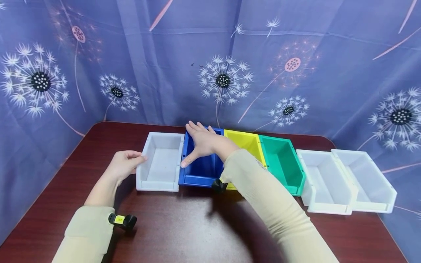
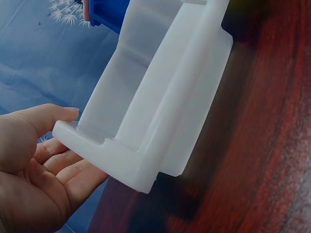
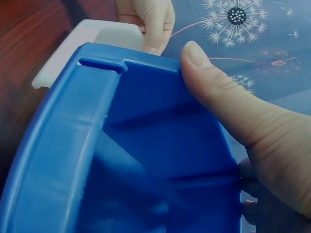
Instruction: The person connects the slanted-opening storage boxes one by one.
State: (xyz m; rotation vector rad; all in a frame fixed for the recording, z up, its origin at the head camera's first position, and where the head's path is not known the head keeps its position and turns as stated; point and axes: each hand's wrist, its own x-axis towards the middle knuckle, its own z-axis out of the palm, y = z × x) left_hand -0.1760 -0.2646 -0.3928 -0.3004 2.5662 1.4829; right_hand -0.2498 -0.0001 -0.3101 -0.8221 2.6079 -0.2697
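My left hand (image 1: 122, 166) is at the left wall of a white plastic storage bin (image 1: 162, 160). In the left wrist view its thumb lies over the rim, and the fingers (image 2: 73, 174) are outside the wall, pinching it. Right beside that bin stands a blue storage bin (image 1: 200, 180). My right hand (image 1: 207, 142) spreads over it with straight fingers, their tips at the back rim. Its thumb (image 3: 214, 85) touches the blue bin's left rim. Both bins hold nothing inside that shows.
Right of the blue bin follow a yellow bin (image 1: 245, 140), partly behind my right sleeve, and a green bin (image 1: 283, 160). Two white bins, a nearer one (image 1: 329, 208) and an outer one (image 1: 375, 206), end the row. A dandelion-print curtain (image 1: 177, 73) hangs behind the dark red table (image 1: 184, 226).
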